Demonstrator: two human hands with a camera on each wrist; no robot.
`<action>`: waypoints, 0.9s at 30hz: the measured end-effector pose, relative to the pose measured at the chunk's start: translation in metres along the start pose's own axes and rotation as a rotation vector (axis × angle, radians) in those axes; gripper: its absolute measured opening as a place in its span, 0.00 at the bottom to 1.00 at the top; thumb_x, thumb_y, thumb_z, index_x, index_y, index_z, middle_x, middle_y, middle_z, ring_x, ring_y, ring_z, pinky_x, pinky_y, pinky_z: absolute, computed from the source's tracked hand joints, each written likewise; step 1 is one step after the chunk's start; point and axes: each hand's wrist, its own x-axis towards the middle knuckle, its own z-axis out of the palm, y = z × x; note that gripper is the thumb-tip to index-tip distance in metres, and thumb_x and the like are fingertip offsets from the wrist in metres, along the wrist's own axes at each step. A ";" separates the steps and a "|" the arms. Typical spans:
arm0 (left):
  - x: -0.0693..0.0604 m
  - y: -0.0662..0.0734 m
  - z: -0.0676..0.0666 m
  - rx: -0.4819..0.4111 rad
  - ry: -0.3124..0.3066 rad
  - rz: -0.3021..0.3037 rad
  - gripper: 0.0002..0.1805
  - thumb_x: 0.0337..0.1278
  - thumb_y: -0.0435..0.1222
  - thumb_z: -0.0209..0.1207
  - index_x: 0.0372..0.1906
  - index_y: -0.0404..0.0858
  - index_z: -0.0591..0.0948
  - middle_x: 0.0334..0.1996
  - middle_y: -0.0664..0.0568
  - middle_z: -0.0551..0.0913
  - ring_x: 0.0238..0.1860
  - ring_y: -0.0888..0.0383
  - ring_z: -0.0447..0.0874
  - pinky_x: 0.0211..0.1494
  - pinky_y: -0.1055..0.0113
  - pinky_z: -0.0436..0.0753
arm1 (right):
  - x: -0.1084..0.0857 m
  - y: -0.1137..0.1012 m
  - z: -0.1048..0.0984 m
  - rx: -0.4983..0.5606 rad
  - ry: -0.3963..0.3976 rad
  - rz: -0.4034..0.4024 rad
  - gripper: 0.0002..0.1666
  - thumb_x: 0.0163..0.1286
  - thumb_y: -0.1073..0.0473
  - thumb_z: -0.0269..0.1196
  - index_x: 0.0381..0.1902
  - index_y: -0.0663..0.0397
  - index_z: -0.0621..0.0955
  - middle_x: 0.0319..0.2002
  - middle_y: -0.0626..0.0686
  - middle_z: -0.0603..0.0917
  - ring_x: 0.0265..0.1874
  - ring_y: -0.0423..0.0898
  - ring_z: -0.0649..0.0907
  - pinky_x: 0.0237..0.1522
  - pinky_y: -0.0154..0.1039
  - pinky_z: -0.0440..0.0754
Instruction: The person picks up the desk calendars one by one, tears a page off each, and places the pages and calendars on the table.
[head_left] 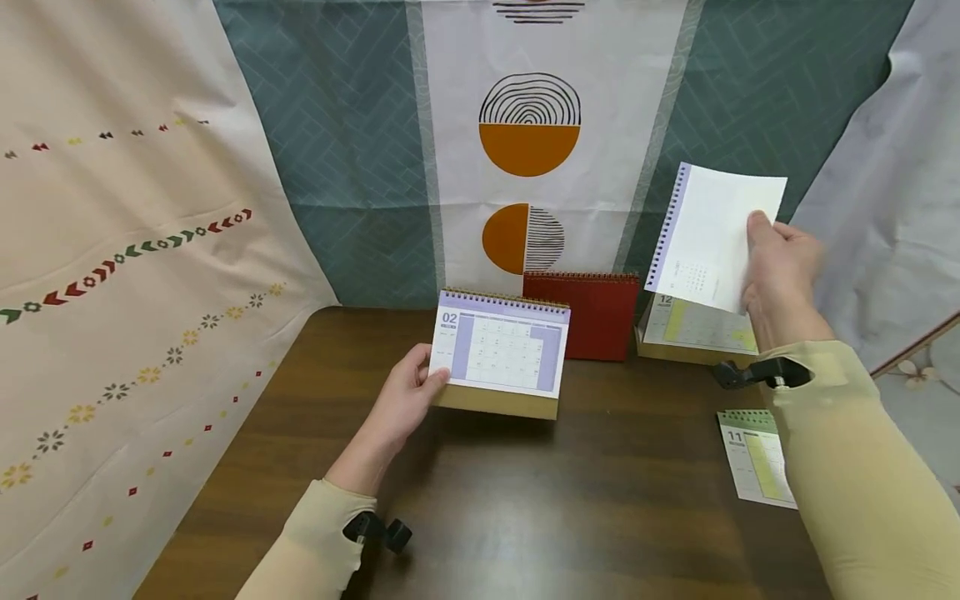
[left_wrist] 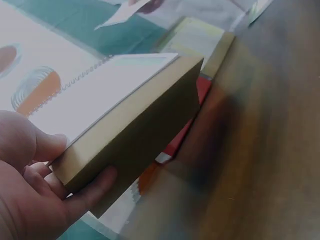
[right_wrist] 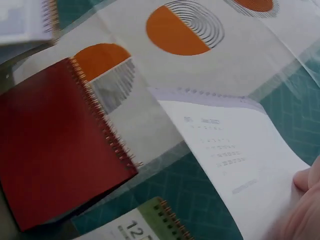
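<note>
My left hand (head_left: 405,396) grips the left edge of a spiral-bound desk calendar (head_left: 501,354), its purple-topped page marked 02. In the left wrist view the thumb lies on the calendar's front and fingers reach under its brown cardboard stand (left_wrist: 145,112). The calendar appears lifted and tilted above the table. Up on the right, my right hand (head_left: 783,262) pinches a loose white calendar page (head_left: 708,237) by its edge. A row of holes runs along the page's purple strip, and small print (right_wrist: 215,145) shows on it in the right wrist view.
Behind the held calendar stands a red spiral-bound calendar (head_left: 592,321). A green-and-yellow calendar marked 12 (head_left: 693,323) stands to its right. On the table (head_left: 525,508) at the right lies a page marked 11 (head_left: 753,467), partly behind my right forearm. Patterned cloths (head_left: 337,150) hang around the table.
</note>
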 end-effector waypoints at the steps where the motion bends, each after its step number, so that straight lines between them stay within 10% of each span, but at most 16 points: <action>1: 0.000 0.001 -0.002 0.003 0.003 0.002 0.14 0.81 0.24 0.58 0.63 0.31 0.78 0.52 0.38 0.92 0.43 0.55 0.84 0.40 0.66 0.68 | 0.001 0.001 -0.002 -0.039 -0.003 0.001 0.31 0.76 0.39 0.72 0.69 0.46 0.85 0.64 0.41 0.76 0.62 0.39 0.75 0.66 0.37 0.71; 13: 0.004 0.001 0.000 0.028 -0.014 0.005 0.15 0.81 0.25 0.59 0.65 0.33 0.78 0.52 0.39 0.92 0.46 0.53 0.83 0.44 0.62 0.68 | -0.008 0.018 -0.028 -0.442 -0.129 -0.072 0.45 0.78 0.29 0.62 0.79 0.54 0.78 0.51 0.39 0.76 0.48 0.38 0.76 0.53 0.37 0.78; 22: 0.003 0.000 0.004 0.033 -0.006 0.004 0.13 0.80 0.25 0.59 0.62 0.32 0.79 0.48 0.39 0.93 0.41 0.54 0.81 0.37 0.64 0.63 | -0.014 0.028 -0.070 -0.549 -0.255 -0.222 0.11 0.78 0.34 0.67 0.37 0.25 0.88 0.30 0.33 0.83 0.26 0.37 0.82 0.25 0.37 0.82; 27: 0.004 0.000 0.006 0.034 -0.005 0.006 0.12 0.80 0.25 0.59 0.61 0.31 0.79 0.48 0.38 0.93 0.40 0.55 0.80 0.36 0.64 0.63 | -0.017 0.030 -0.094 -0.636 -0.317 -0.289 0.15 0.81 0.36 0.66 0.46 0.37 0.89 0.28 0.32 0.83 0.26 0.37 0.82 0.24 0.38 0.82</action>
